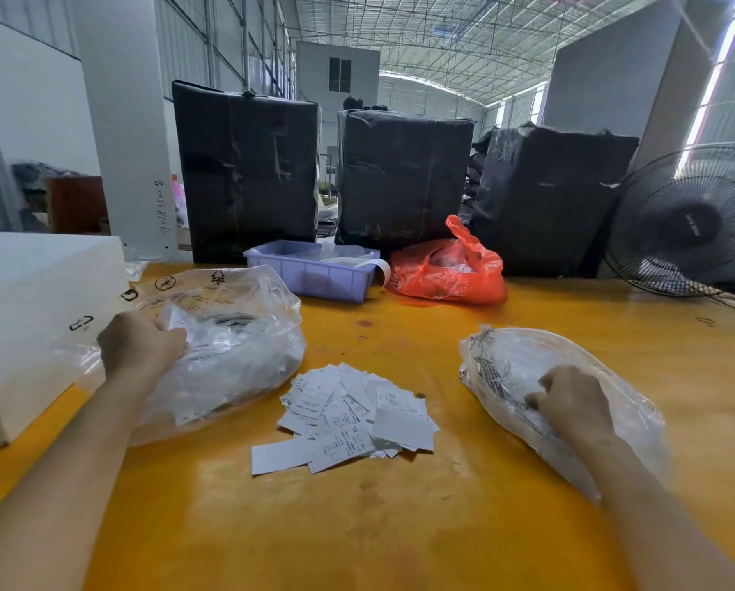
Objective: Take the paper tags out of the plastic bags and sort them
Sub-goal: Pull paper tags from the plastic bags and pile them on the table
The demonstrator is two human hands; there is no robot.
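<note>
Tags first: a loose heap of paper tags [348, 413] lies on the yellow table [528, 317] near me, between my two arms, printed faces up and down, overlapping, not yet in any order I can read. My left hand [139, 345] is at the mouth of the big clear bag [225, 330] on the left, fingers curled round a small white packet or tag at its top — I judge it a grip, though the fingertips are buried in plastic. My right hand [570, 398] rests on the smaller clear bag [540, 377] on the right, fingers bent and pinching the crinkled film on its left side. Step in hand, as I read it: drawing tags out of both bags. To do it well I would pin each bag with the heel of the hand, pull only paper and not film, and drop each catch onto the heap rather than across it, so sizes can be split afterward. Hard to make out — how many tags remain in either bag; the plastic glares and folds hide the contents. Print on the tags is too small to read beyond a letter or two. The white box [24, 317] at far left is cut off by the frame edge. Beyond, a lilac tray [310, 273] and a red bag [447, 270] sit at the far side; their contents are unclear.
</note>
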